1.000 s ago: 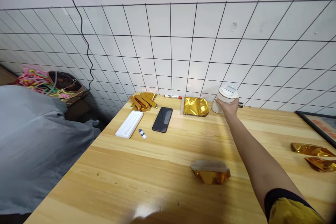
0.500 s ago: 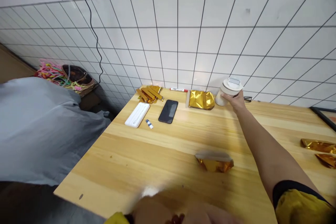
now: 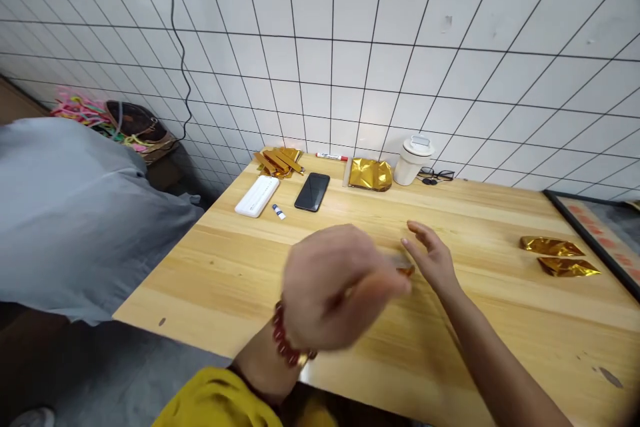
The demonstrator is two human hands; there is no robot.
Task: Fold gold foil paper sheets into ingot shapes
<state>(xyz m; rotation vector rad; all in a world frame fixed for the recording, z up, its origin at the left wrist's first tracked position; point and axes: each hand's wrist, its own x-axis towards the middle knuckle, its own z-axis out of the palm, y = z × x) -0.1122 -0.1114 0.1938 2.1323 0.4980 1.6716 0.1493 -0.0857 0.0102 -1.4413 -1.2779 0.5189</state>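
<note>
My left hand (image 3: pixel 345 287), with a dark red bead bracelet (image 3: pixel 286 337) at its wrist, is raised close to the camera over the table. It is smeared by motion and its fingers are mostly hidden. To its right, my right hand (image 3: pixel 434 263) hovers with fingers apart and holds nothing. Between the two hands a small corner of a gold foil packet (image 3: pixel 407 271) shows; my left hand hides the rest. A white lidded cup (image 3: pixel 407 167) stands upright near the wall, apart from both hands.
Along the wall lie gold strips (image 3: pixel 280 161), a marker (image 3: pixel 331 157), a gold foil pack (image 3: pixel 370 174) and glasses (image 3: pixel 443 175). Closer are a white power bank (image 3: pixel 257 196), a phone (image 3: pixel 313 192) and a small blue-white item (image 3: pixel 279 211). Gold packets (image 3: pixel 553 246) lie right, beside a black frame (image 3: pixel 595 240).
My right hand has let go of the white cup and come back toward me, now open. My left hand has risen from the bottom edge into the middle. The view has shifted.
</note>
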